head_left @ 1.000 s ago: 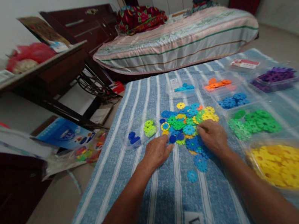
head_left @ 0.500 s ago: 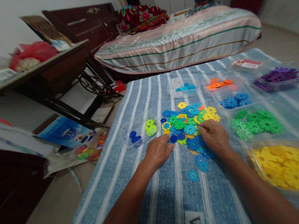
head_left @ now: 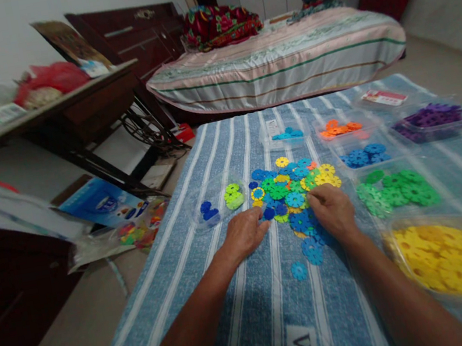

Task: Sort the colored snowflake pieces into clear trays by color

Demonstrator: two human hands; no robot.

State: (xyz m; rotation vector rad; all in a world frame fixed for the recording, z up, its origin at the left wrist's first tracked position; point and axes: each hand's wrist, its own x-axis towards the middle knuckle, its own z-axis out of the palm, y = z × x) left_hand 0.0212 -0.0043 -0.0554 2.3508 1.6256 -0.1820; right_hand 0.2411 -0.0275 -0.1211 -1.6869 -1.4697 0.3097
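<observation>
A mixed pile of coloured plastic snowflake discs (head_left: 293, 189) lies on a blue striped cloth (head_left: 250, 288). My left hand (head_left: 243, 234) rests palm down at the pile's left edge, its fingers bent and touching a dark blue disc (head_left: 268, 213). My right hand (head_left: 332, 210) sits on the pile's right side, fingers curled in a pinch over green and blue discs; what it grips is hidden. A single blue disc (head_left: 299, 270) lies apart, nearer to me.
Clear tubs hold sorted discs: yellow (head_left: 458, 259), green (head_left: 398, 192), blue (head_left: 363, 155), orange (head_left: 339, 128), purple (head_left: 430, 119), light blue (head_left: 289, 134). A round lid (head_left: 218, 204) carries dark blue and lime discs. A bed (head_left: 278, 61) stands behind, a dark table (head_left: 71, 117) at left.
Both hands stay almost still at the pile. The view has shifted slightly.
</observation>
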